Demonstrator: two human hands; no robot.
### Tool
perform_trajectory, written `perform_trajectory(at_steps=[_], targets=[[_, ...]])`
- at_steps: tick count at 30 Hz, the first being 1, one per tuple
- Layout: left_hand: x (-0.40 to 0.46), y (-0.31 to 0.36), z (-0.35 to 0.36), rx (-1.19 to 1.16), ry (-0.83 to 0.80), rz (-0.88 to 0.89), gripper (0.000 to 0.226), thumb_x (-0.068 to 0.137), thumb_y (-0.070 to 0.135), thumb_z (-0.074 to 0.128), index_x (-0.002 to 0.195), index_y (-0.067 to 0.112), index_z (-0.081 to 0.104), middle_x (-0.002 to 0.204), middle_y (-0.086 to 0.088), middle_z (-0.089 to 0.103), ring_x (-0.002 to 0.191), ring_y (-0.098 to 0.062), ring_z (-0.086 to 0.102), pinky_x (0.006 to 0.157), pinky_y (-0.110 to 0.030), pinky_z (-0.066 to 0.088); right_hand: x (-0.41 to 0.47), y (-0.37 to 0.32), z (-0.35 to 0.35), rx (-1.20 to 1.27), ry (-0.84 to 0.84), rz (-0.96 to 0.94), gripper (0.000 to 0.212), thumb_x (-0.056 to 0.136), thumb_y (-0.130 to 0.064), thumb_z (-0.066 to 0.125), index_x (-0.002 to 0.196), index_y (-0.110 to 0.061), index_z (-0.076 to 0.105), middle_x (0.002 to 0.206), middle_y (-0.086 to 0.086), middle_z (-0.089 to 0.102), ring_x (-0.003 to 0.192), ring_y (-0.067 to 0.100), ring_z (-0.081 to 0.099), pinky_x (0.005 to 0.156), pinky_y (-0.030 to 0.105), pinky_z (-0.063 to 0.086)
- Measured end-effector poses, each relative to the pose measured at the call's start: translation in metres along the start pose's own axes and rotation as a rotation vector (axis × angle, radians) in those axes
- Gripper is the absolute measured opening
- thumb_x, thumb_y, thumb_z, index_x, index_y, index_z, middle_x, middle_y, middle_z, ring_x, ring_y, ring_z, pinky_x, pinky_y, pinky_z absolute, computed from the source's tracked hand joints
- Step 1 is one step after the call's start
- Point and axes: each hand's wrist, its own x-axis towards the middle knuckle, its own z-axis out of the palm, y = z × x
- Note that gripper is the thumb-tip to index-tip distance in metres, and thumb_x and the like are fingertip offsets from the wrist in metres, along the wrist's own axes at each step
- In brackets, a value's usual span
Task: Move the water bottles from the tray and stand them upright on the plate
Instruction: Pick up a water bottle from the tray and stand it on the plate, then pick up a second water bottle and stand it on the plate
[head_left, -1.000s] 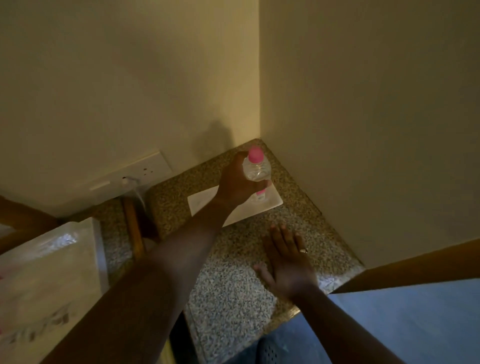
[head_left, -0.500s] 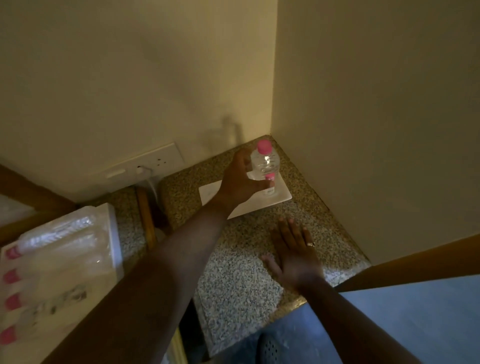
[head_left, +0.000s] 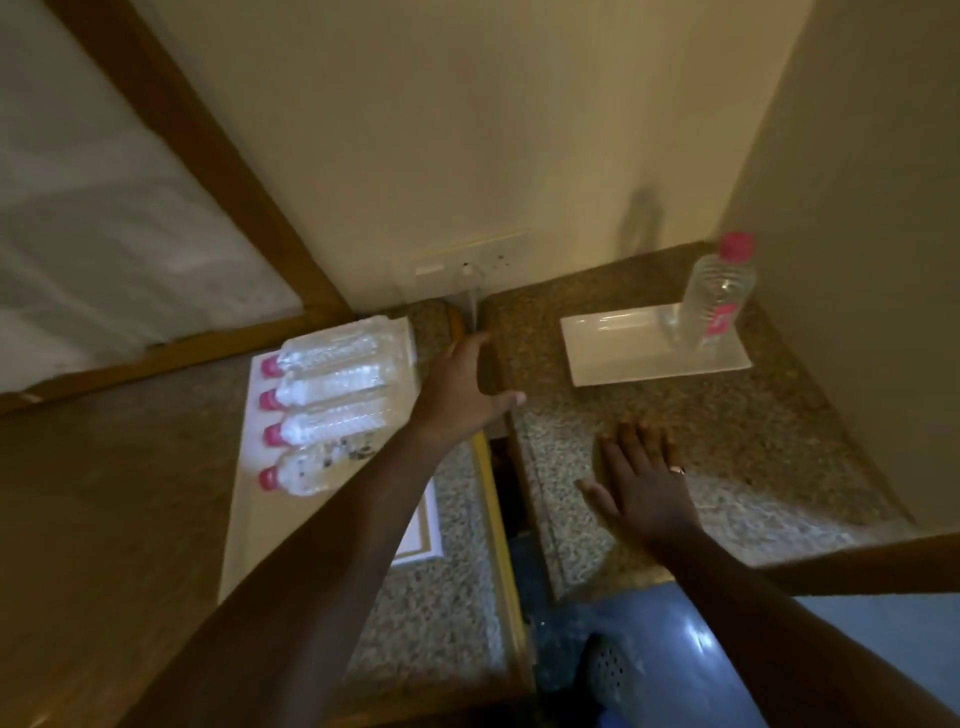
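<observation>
One clear water bottle with a pink cap (head_left: 717, 296) stands upright at the right end of the white rectangular plate (head_left: 618, 348) on the speckled counter. Several more pink-capped bottles (head_left: 332, 384) lie side by side on the white tray (head_left: 249, 519) to the left, caps pointing left. My left hand (head_left: 462, 389) hovers open between tray and plate, just right of the lying bottles, holding nothing. My right hand (head_left: 644, 488), with a ring on one finger, rests flat with spread fingers on the counter in front of the plate.
A wall socket with a plugged-in white cable (head_left: 470, 265) sits on the back wall. A dark gap (head_left: 511, 499) splits the two granite counter sections. A wall (head_left: 857, 208) closes off the right side right behind the plate. A wooden-framed panel (head_left: 104, 208) stands at the left.
My left hand let go of the bottle, which now stands alone on the plate, and swung left toward the tray. The view turned left, showing the whole tray. My right hand stayed flat.
</observation>
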Motion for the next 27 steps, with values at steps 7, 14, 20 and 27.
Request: perform_trajectory(at_steps=[7,14,20,27], targets=[[-0.073,-0.077,-0.040,0.211,0.150,0.002,0.077,0.076,0.052,0.073,0.138,0.016,0.044,0.145,-0.009,0.046,0.142,-0.031,0.031,0.114,-0.043,0.029,0.004,-0.049,0.006,-0.035,0.006,-0.049,0.076,0.093,-0.067,0.021,0.148,-0.016,0.034,0.159,0.017,0.026,0.147,0.040,0.016,0.116,0.062,0.017],[-0.117,-0.138,-0.061,0.465,0.198,0.046,0.076,0.067,0.044,0.081,0.129,0.011,0.055,0.129,-0.010,0.059,0.121,-0.033,0.052,0.104,-0.042,0.037,0.004,-0.053,0.005,-0.072,0.002,-0.040,0.076,0.093,-0.065,0.024,0.149,-0.014,0.033,0.158,0.019,0.026,0.146,0.041,0.018,0.115,0.063,0.017],[-0.117,-0.167,-0.081,0.555,0.006,-0.142,0.073,0.074,0.028,0.074,0.138,0.020,0.040,0.132,-0.006,0.052,0.117,-0.033,0.051,0.093,-0.043,0.044,0.005,-0.054,0.005,-0.110,-0.026,-0.025,0.076,0.093,-0.065,0.022,0.151,-0.017,0.026,0.160,0.016,0.021,0.148,0.038,0.012,0.116,0.062,0.014],[-0.145,-0.183,-0.076,0.334,-0.138,-0.150,0.080,0.076,0.028,0.074,0.145,0.021,0.034,0.143,-0.008,0.047,0.128,-0.031,0.045,0.102,-0.042,0.042,0.004,-0.056,0.004,-0.118,-0.045,-0.022,0.082,0.091,-0.068,0.016,0.151,-0.013,0.030,0.159,0.019,0.024,0.146,0.041,0.018,0.114,0.065,0.017]])
